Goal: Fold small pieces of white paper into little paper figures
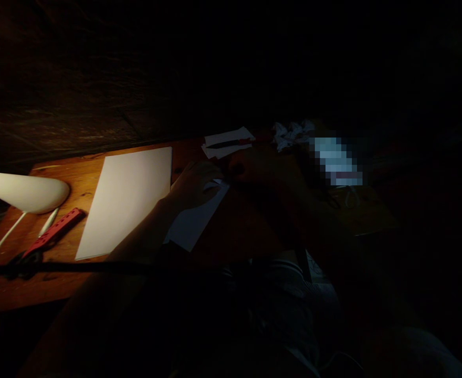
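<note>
Pretty dark in here, so bear with me. The paper [193, 223] is on the wooden surface [87, 176], around the middle, lying at a slant with its upper end under the left hand [200, 177]. Those fingers are bent over that end, next to a raised flap, but I can't tell if they're pinching it or just pressing. The right hand [247, 165] is just beside it, deep in shadow, so no clue how wide its fingers are or whether they've got anything.

Just beyond the hands there's a red-handled knife [227, 143] lying across some white slips [231, 135], with crumpled-looking white bits [292, 135] to the right. Past those is a bright pixelated patch [337, 161], can't make it out. Left of the left hand sits a big white sheet [130, 197], then a red strip [55, 229] near the white lamp [30, 192]. A black cord [85, 267] runs across the near side.
</note>
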`<state>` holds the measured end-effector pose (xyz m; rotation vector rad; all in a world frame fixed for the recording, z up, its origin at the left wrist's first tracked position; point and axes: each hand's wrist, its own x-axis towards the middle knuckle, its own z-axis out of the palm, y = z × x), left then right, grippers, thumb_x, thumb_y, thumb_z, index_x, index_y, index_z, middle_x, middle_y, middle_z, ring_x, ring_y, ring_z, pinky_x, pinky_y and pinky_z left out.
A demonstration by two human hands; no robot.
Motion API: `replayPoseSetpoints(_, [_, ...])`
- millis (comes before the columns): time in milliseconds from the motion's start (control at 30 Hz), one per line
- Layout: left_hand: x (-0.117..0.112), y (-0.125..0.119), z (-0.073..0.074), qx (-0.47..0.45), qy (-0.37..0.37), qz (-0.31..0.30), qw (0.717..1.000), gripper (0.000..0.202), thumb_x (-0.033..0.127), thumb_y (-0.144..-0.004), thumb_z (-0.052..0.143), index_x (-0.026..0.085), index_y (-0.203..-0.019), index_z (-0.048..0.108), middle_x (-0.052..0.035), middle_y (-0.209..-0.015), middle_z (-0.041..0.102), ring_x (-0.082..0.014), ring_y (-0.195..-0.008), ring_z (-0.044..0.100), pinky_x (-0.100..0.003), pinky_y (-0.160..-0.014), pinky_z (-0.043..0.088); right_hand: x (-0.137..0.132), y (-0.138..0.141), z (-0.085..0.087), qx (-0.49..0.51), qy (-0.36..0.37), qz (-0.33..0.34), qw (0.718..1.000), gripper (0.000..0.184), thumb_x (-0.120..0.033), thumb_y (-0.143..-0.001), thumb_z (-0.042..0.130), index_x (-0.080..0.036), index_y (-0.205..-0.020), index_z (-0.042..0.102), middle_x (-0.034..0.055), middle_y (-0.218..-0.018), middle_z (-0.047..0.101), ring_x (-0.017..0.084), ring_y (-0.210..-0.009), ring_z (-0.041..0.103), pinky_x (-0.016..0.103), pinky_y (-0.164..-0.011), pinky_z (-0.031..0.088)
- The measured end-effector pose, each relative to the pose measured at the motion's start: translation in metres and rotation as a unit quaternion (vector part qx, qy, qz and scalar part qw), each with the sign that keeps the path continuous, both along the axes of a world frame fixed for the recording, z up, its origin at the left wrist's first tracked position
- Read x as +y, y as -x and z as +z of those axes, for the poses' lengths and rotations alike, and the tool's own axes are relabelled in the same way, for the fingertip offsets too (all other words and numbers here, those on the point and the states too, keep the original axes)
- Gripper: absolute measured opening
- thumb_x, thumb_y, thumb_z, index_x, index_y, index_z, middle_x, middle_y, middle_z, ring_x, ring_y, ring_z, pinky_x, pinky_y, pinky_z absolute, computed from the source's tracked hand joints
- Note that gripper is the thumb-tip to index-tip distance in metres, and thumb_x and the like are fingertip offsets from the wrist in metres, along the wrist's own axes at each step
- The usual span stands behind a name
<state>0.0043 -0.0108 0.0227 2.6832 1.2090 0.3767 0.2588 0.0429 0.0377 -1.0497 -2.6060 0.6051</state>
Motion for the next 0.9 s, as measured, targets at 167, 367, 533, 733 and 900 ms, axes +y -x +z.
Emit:
replayPoseSetpoints(167, [0.0,0.0,0.0,-0.006,0.003,-0.002,1.0,0.036,0.031,-0.1,0.065,0.029,-0.134,0.075,-0.0078,-0.148,0.075,-0.0338,-0.147,0.06,-0.06,-0.125,0.044,0.004,0.0,-0.004,0.004,0.023,0.015,1.0,0.019,-0.015,-0.084,0.073,-0.021,-0.096,0.087,0.0062,-0.107,0.084,0.021,-0.09,0.069,0.032,-0.081,0.045])
replayPoseSetpoints(367, [0.0,0.001,0.0,-0.013,-0.001,-0.01,1.0,0.035,0.031,-0.101,0.064,0.029,-0.134,0.075,-0.0079,-0.147,0.076,-0.0335,-0.145,0.061,-0.06,-0.124,0.045,-0.001,-0.003,0.005,0.013,0.012,0.005,1.0,0.025,-0.018,-0.086,0.073,-0.02,-0.106,0.088,0.0077,-0.116,0.085,0.023,-0.098,0.071,0.034,-0.088,0.047])
replayPoseSetpoints(533, [0.0,0.001,-0.001,-0.009,0.0,-0.008,1.0,0.038,0.031,-0.1,0.063,0.028,-0.137,0.074,-0.009,-0.149,0.075,-0.0338,-0.146,0.062,-0.061,-0.123,0.045,-0.008,-0.003,0.011,-0.011,-0.012,-0.023,1.0,0.026,-0.021,-0.089,0.073,-0.017,-0.111,0.087,0.0105,-0.117,0.086,0.024,-0.098,0.072,0.034,-0.088,0.047])
replayPoseSetpoints(733, [0.001,0.0,-0.001,0.0,0.003,-0.007,1.0,0.041,0.032,-0.098,0.063,0.025,-0.137,0.074,-0.0112,-0.148,0.075,-0.0361,-0.145,0.063,-0.061,-0.123,0.045,-0.009,0.002,0.009,-0.038,-0.015,-0.03,0.999,0.03,-0.021,-0.091,0.071,-0.013,-0.116,0.086,0.0148,-0.12,0.084,0.025,-0.1,0.072,0.034,-0.087,0.046])
replayPoseSetpoints(900, [0.001,0.0,-0.001,-0.006,0.007,-0.003,1.0,0.041,0.032,-0.097,0.064,0.026,-0.136,0.075,-0.0105,-0.149,0.074,-0.0358,-0.145,0.063,-0.06,-0.123,0.045,-0.006,0.005,0.002,-0.006,-0.019,-0.015,1.0,0.024,-0.02,-0.091,0.07,-0.014,-0.11,0.084,0.0127,-0.117,0.083,0.023,-0.097,0.07,0.033,-0.084,0.043])
